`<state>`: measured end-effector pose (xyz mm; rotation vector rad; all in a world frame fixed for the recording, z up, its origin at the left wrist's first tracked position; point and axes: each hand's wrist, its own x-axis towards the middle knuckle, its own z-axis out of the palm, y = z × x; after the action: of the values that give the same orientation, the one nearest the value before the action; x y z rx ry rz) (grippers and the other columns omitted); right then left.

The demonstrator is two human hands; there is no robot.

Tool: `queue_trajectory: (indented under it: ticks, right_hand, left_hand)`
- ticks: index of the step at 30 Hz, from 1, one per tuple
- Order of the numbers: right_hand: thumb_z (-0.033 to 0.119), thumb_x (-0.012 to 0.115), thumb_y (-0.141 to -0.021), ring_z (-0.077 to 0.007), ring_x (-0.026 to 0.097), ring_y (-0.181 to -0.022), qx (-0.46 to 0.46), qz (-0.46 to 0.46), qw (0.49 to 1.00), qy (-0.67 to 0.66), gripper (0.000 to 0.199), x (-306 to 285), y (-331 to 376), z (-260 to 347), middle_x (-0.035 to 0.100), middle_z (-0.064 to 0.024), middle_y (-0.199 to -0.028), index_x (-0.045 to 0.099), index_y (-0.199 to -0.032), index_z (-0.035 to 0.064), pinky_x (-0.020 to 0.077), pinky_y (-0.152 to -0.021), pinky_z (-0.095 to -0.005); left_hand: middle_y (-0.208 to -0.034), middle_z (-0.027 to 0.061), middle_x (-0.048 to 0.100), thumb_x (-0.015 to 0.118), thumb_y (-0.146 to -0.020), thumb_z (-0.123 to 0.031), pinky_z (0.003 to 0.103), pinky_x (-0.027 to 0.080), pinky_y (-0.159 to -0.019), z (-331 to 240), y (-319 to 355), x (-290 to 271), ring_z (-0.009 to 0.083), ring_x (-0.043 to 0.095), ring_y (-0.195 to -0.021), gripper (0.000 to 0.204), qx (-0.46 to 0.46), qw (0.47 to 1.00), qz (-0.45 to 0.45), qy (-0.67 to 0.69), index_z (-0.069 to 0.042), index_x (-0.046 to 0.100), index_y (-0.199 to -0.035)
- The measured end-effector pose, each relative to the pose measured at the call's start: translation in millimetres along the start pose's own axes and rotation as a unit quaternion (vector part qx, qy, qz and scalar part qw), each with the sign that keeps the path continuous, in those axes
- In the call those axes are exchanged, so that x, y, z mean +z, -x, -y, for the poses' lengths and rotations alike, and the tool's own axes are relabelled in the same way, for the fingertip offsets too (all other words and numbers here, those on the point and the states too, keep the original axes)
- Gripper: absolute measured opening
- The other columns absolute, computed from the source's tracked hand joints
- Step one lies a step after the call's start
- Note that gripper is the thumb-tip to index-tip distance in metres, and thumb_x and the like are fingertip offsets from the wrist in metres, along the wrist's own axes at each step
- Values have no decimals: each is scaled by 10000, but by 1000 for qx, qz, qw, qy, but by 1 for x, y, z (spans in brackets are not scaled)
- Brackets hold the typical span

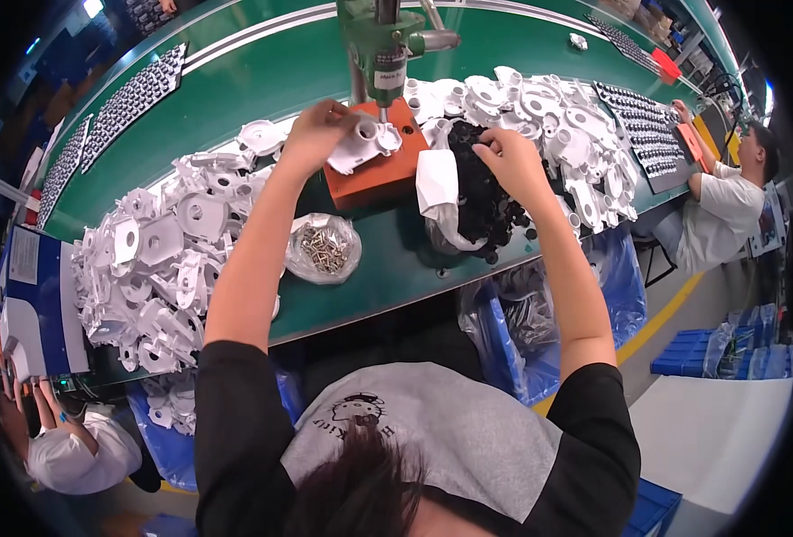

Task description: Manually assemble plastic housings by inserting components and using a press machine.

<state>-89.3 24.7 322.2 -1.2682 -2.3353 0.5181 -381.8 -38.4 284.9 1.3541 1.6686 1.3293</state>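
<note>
Assembly at the press looks to be your step: one white plastic housing (353, 154) sits on top of the orange fixture block (365, 190), its round collar facing up, under the green press (385, 76). The metal spindle tip (384, 115) ends right by the housing; you cannot tell from this angle whether they touch. Your left hand (320, 134) is at the housing's left side, fingers bent around its upper edge, though whether it grips or merely steadies is unclear. Your right hand (511, 159) is over the heap of small black parts (495, 210), thumb and forefinger drawn narrow; whether a piece is pinched between them cannot be made out.

The next move seems to call for taking a single black part cleanly and carrying it left past the white bag (438, 183) to the housing, which should be kept square on the block. Watch your left fingertips, which are near the spindle. The clear bag of metal screws (325, 249) lies in front of the block on the bench (387, 242), with neither hand on it.
</note>
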Motion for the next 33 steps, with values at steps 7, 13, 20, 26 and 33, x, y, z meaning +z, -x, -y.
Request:
queue_trajectory:
  ticks: [7,13,20,26,33]
  right_hand:
    - [154,639,-744,-346,608,-799,6,-12,998,61,231,21,-18,-39,629,-184,-776,603,-898,-14,478,-722,-403]
    - [67,632,-710,-165,619,-583,80,61,990,-95,245,2,-16,-34,637,-116,-694,626,-934,-31,482,-580,-285]
    - [84,587,-778,-110,561,-547,32,17,995,-92,164,-10,-38,2,623,-74,-674,620,-869,-48,442,-523,-235]
    - [109,622,-779,-163,584,-882,-59,138,983,-104,206,48,-81,43,635,-98,-927,609,-924,-37,439,-795,-268]
    - [85,595,-768,-147,564,-779,-70,278,929,-232,117,84,-107,39,608,-55,-830,616,-819,-18,436,-771,-273]
  left_hand:
    - [-848,112,639,590,-804,-237,363,440,-733,28,-29,25,260,603,-802,167,41,993,-5,-114,-111,644,-900]
    - [-831,79,578,614,-780,-237,426,356,-749,37,-29,17,283,524,-890,129,181,947,-39,-264,-173,639,-889]
    - [-860,65,546,623,-738,-218,387,356,-779,30,-2,19,253,478,-940,191,229,872,-127,-414,-99,573,-878]
    - [-1132,222,537,616,-772,-384,407,355,-972,35,47,39,340,466,-1134,522,272,878,-96,-381,70,549,-1020]
    - [-1200,219,502,697,-641,-520,404,314,-1026,28,58,33,338,433,-1186,790,256,886,-72,-380,72,497,-1124]
